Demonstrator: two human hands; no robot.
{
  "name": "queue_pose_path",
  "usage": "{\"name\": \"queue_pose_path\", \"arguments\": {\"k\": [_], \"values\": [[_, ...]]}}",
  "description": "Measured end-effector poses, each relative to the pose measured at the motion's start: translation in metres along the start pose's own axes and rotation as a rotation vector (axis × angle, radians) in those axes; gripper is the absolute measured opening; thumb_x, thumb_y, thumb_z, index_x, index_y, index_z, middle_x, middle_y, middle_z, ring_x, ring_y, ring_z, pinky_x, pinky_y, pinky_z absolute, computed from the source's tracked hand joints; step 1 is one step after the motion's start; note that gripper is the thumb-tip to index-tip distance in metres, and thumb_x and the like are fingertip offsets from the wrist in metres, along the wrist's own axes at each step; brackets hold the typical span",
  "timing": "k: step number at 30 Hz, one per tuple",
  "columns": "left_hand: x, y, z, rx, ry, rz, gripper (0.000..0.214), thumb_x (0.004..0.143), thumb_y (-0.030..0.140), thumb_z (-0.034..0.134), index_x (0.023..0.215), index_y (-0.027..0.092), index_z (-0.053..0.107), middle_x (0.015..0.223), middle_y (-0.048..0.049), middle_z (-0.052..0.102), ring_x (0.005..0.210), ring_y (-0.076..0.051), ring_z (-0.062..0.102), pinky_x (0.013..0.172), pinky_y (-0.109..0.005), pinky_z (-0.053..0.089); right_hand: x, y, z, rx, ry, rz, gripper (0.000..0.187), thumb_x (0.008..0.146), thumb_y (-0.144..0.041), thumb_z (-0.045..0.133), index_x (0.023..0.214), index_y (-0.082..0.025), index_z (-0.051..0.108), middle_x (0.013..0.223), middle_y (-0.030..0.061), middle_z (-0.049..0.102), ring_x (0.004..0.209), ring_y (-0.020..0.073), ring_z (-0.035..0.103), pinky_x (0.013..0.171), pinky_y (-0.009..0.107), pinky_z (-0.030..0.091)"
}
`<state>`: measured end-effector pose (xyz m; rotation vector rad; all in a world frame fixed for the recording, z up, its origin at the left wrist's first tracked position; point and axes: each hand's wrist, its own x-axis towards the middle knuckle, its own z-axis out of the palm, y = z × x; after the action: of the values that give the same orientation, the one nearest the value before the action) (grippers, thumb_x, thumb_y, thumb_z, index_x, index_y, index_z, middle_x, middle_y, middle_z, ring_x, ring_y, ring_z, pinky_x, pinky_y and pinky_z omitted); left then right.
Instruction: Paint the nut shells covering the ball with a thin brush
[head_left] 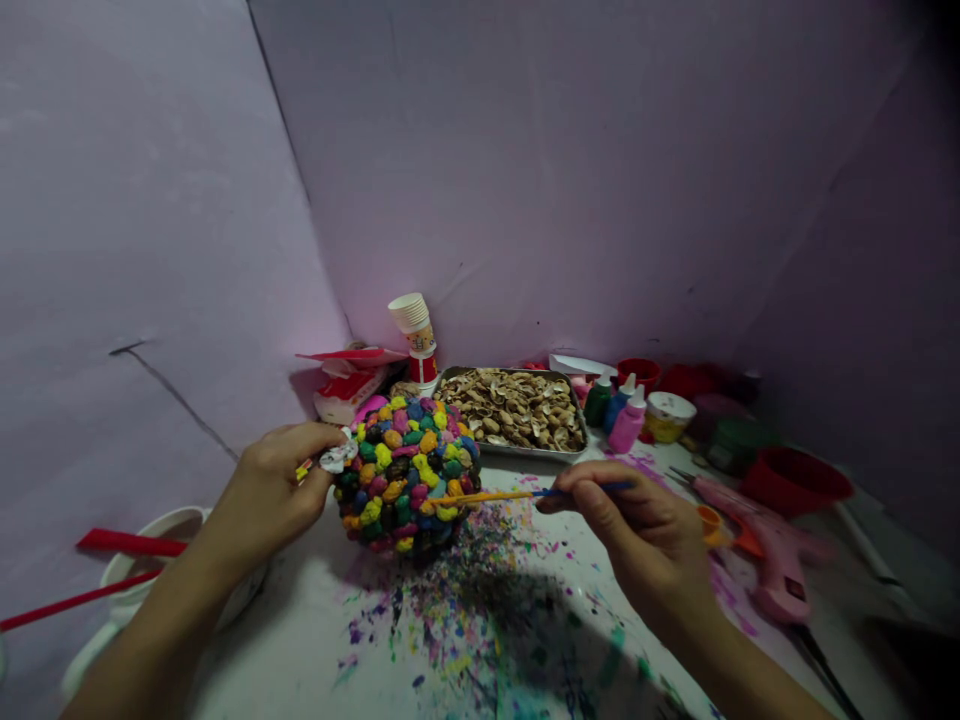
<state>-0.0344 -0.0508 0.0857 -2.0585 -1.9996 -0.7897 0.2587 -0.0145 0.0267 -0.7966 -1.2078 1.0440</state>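
Note:
A round ball covered in peanut shells painted many colours is held a little above the paint-spattered table. My left hand grips it at its left side, thumb and fingers closed around a crumpled white piece there. From the other side my right hand pinches a thin paintbrush, blue where I hold it and orange-yellow towards the tip. The brush tip meets the front of the ball, among pink, yellow and green shells. Some fingers of my left hand are hidden behind the ball.
Behind the ball lies a metal tray of unpainted peanut shells, with stacked paper cups beside it. Paint bottles, tubs and a pink glue gun crowd the right. A white mug stands left. Walls close in the table.

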Motion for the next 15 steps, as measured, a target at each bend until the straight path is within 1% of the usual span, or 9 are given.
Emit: {"name": "queue_pose_path", "arguments": {"k": [3,5,7,11,15], "values": [[0.0,0.001,0.0,0.0,0.001,-0.005,0.034,0.071,0.031,0.038,0.08,0.019,0.069,0.079,-0.0062,0.076,0.075,-0.021,0.069,0.069,-0.03,0.051,0.001,0.0,-0.003,-0.014,-0.01,-0.048,0.015,0.071,-0.039,0.079,0.067,-0.025,0.076,0.065,0.0043,0.071,0.058,0.0199,0.069,0.057,0.031,0.058],[0.0,-0.001,0.0,-0.002,0.0,-0.01,0.035,0.07,0.031,0.039,0.081,0.018,0.069,0.081,-0.0071,0.077,0.077,-0.022,0.069,0.07,-0.03,0.051,0.004,0.002,-0.004,0.031,0.011,-0.029,0.018,0.071,-0.042,0.08,0.068,-0.025,0.075,0.064,0.0028,0.071,0.057,0.0174,0.068,0.058,0.028,0.058],[-0.001,-0.002,0.001,-0.003,-0.004,-0.01,0.035,0.071,0.03,0.039,0.082,0.018,0.069,0.081,-0.0076,0.077,0.077,-0.022,0.069,0.072,-0.031,0.051,0.007,0.003,-0.003,0.132,0.055,0.055,0.023,0.066,-0.046,0.083,0.068,-0.025,0.075,0.062,0.0012,0.071,0.055,0.015,0.068,0.058,0.026,0.058],[-0.001,-0.005,0.002,-0.014,0.002,0.004,0.034,0.072,0.031,0.04,0.082,0.017,0.069,0.081,-0.0082,0.076,0.076,-0.024,0.069,0.072,-0.033,0.051,0.012,0.004,0.002,0.319,0.139,0.257,0.035,0.05,-0.047,0.091,0.062,-0.021,0.072,0.055,0.0001,0.069,0.05,0.0136,0.066,0.055,0.025,0.059],[-0.002,-0.004,0.002,-0.014,-0.001,0.01,0.033,0.072,0.03,0.039,0.081,0.017,0.069,0.079,-0.0076,0.076,0.075,-0.023,0.068,0.071,-0.033,0.051,0.013,0.003,0.006,0.361,0.171,0.335,0.04,0.042,-0.047,0.094,0.059,-0.019,0.071,0.053,0.0001,0.068,0.048,0.0117,0.065,0.054,0.022,0.058]]}}
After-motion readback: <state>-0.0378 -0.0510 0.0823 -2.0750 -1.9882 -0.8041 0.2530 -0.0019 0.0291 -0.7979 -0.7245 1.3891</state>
